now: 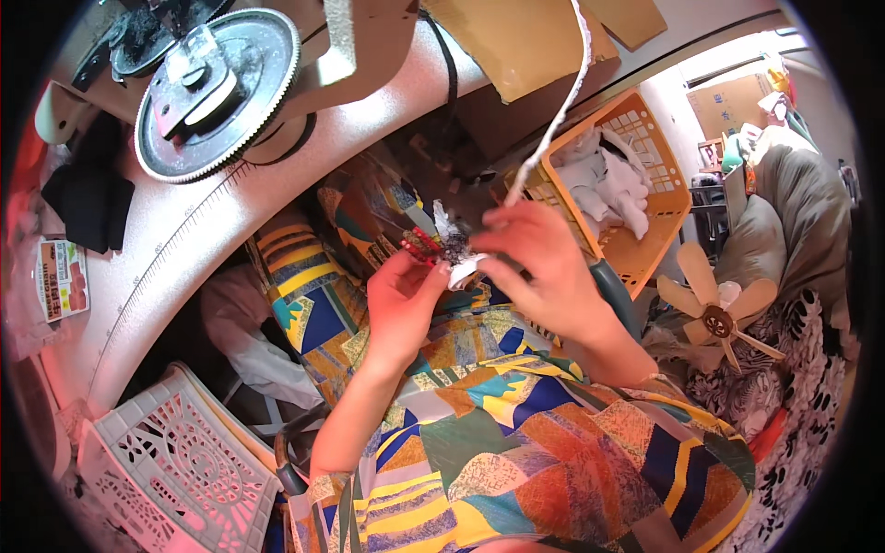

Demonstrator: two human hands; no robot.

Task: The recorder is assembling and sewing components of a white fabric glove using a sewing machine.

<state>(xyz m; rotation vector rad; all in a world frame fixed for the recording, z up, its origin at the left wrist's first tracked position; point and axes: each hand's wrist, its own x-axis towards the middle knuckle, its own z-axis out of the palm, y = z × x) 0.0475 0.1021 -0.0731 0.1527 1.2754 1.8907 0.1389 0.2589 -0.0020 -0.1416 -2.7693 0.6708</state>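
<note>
My left hand [403, 300] is closed, thumb against fingers, on a small bundle with a crumpled white piece [465, 273]. Dark, lace-like stuff [454, 247] and red strands [421, 245] stick out of it above the fingertips; its exact kind is unclear. Close on the bundle's right is my right hand [544, 267], thumb near the white piece, fingers curled and smeared by motion. Whether it grips anything cannot be made out. A pale cord [560, 111] hangs from above down to just behind the right hand's fingers. Both hands are above my lap, over a patterned multicoloured garment [516, 433].
A sewing machine's toothed handwheel [221, 97] overhangs the pale table [198, 230] at upper left, beside black cloth [88, 198]. An orange basket [659, 235] with white cloth stands right, near a fan [714, 318]. A grey openwork basket [175, 461] is at lower left.
</note>
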